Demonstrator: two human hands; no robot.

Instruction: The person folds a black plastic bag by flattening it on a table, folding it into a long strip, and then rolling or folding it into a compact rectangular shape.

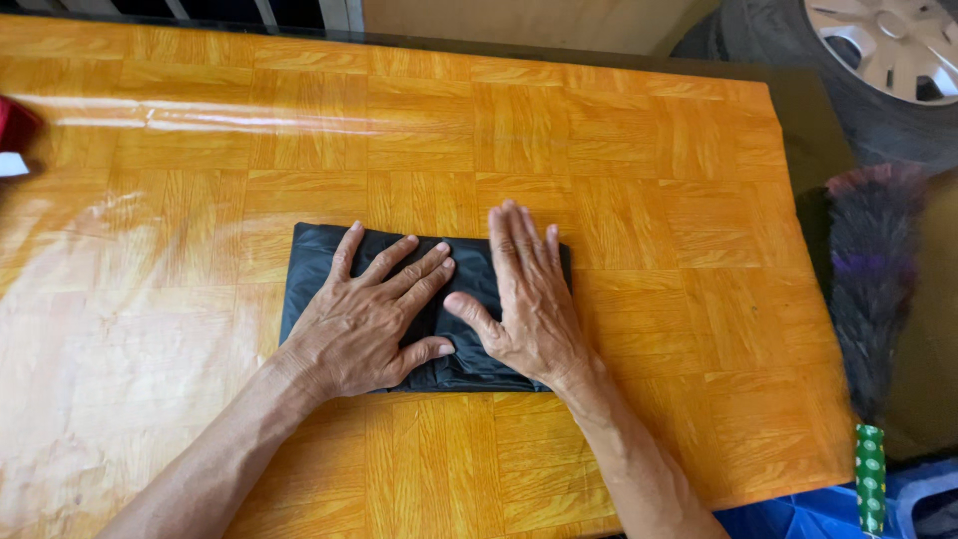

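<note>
Plainly, cloth [319, 262]: black, folded to a flat rectangle, mid-tabletop [619, 200].
Feel: likely light, soft, limp and a bit slick — it would sag if lifted by one corner; best taken at both short ends or along a folded edge.
Axis: long side runs 9 to 3 o'clock; no clear front.
Left hand [364, 319]: fingers spread, palm flat on the cloth, pointing toward 1 o'clock.
Right hand [529, 299]: fingers together, thumb out, pressed flat — pointing 12 o'clock.
Duster [873, 279]: at 3 o'clock, off the tabletop edge.
</note>
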